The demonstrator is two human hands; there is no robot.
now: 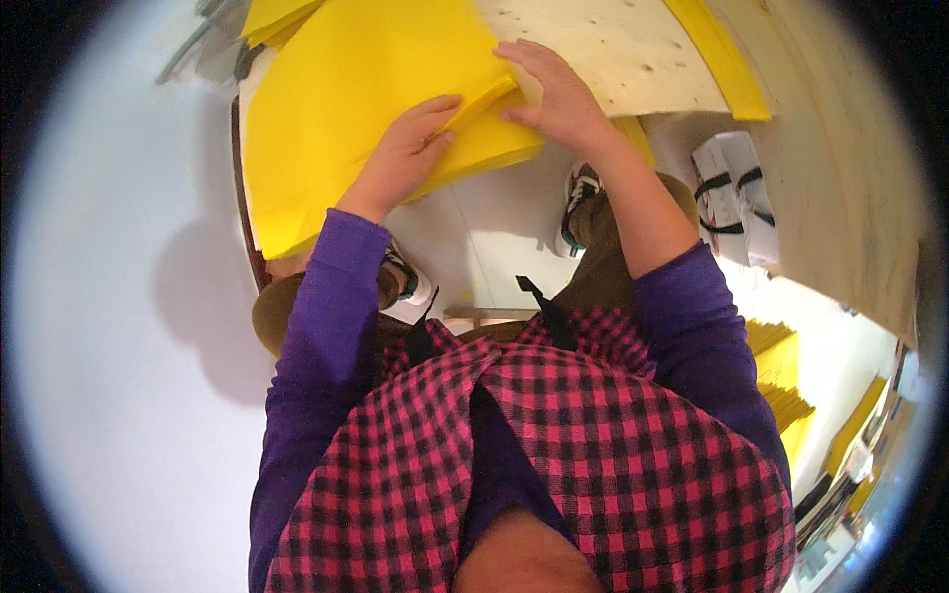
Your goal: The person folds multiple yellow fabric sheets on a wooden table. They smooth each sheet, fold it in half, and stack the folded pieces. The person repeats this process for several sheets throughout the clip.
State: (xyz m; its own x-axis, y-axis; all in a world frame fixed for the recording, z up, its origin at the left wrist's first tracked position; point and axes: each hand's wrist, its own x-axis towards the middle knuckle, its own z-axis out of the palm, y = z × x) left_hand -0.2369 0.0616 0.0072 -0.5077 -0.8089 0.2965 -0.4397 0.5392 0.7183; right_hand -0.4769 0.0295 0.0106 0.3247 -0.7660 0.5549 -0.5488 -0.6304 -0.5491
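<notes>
Yellow sheets (336, 109), matte and fabric-like, lie in a stack on the pale wooden table in front of me. Along the near right side, a narrow folded edge (489, 99) stands up from the top piece. My left hand (410, 148) has its fingers and thumb on either side of that fold's left end, gripping it. Close to the fold's right end is my right hand (559, 94), its thumb and fingers spread apart with nothing between them. Whether its thumb touches the yellow material, I cannot tell.
Bare knotted wood (613, 54) of the table shows beyond my right hand. A yellow strip (727, 59) lies along its right side. On the floor at right stands a white bag (736, 193) with black handles. Further back are stacked yellow pieces (776, 371).
</notes>
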